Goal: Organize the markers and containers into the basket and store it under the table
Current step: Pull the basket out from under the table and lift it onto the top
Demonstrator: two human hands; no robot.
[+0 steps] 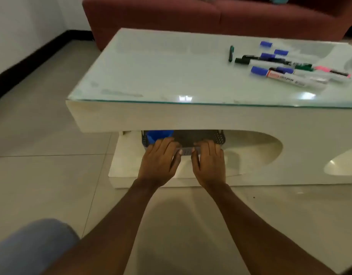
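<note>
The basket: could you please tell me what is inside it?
A blue container shows in the basket, at its left. The table hides the rest; the left hand and right hand hold its rim.

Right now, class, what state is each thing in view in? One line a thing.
basket: on the lower shelf of the table, under its top.
blue container: inside the basket, at its left end.
markers: lying flat on the tabletop, outside the basket.
left hand: grips the basket's near rim.
right hand: grips the basket's near rim.

Roughly nine markers (290, 77), one basket (200, 136), one blue container (160, 134)
</note>
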